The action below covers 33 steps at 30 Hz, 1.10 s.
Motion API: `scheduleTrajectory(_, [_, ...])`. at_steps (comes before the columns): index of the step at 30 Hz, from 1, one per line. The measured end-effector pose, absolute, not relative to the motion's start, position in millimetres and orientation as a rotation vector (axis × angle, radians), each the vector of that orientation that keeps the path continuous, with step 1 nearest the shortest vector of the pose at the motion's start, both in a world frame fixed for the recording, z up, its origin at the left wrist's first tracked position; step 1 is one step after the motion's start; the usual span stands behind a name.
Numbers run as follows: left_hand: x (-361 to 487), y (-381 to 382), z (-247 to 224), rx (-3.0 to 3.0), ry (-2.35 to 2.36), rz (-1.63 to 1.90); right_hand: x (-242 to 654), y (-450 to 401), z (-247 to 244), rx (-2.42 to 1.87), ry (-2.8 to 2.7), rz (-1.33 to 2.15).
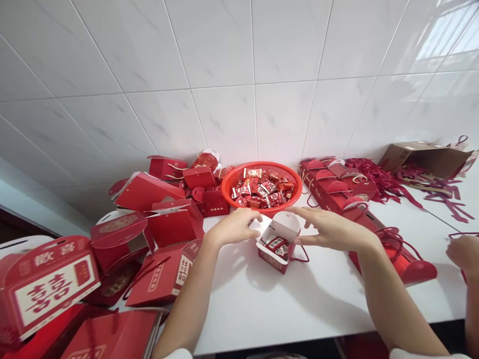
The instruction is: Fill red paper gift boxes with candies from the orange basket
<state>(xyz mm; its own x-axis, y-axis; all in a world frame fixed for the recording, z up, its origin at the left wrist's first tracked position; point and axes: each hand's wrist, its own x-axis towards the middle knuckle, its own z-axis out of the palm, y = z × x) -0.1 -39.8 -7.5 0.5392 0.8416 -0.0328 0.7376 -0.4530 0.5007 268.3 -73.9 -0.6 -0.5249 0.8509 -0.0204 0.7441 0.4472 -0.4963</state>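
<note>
Handling an open box [271,260], apparently part done

Working over the box on the table [232,299], just in front of the basket [224,192]; showing sweets [277,243] inside but having the left flap [264,225] and back flap [287,223] up, so seeming at least partly filled and not yet closed; holding the left hand [239,224] at the left flap, parting thumb from curled fingers, being unable to tell if touching; holding the right hand [329,227] beside the back flap, spreading thumb and fingers well apart, clamping on nothing visible.

Seeing more sweets heaped in the basket, so judging these unpacked; noticing gaping boxes among the left boxes [175,222], their contents being mostly hidden.

Having most open room in front, across bare tabletop to the near edge [284,341]; having little behind, facing basket and wall [224,65]; being bounded sideways by the left boxes and right boxes [333,197]; passing farther right to ribbons [368,174], a carton [396,158] and another person's hand [466,254].
</note>
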Motion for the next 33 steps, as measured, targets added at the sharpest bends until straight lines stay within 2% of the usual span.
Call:
scheduleTrajectory(5, [13,-49,-2,2.135,0.913,0.298,253,-92,-59,-1.486,-2.100,0.645])
scheduleTrajectory(10, [21,-51,-10,2.169,0.772,0.078,236,-103,-104,-1.399,-1.780,0.612])
scheduleTrajectory(13, [23,-49,-14,2.176,0.831,0.094,232,-108,-108,-1.247,-1.709,0.585])
scheduleTrajectory(18, [28,-47,-17,2.417,1.226,0.369,231,-114,-110,-1.184,-1.654,0.751])
scheduleTrajectory(22, [31,-46,-23,2.407,1.070,0.191,237,-113,-116,-1.174,-1.456,0.780])
scheduleTrajectory(26, [29,-44,-28,2.350,1.103,0.066,246,-114,-120,-1.343,-1.317,0.731])
scheduleTrajectory(29, [28,-41,-31,2.313,1.128,0.013,251,-118,-116,-1.378,-1.371,0.918])
scheduleTrajectory(33, [29,-35,-37,2.182,1.081,-0.058,257,-123,-98,-1.200,-1.252,1.293])
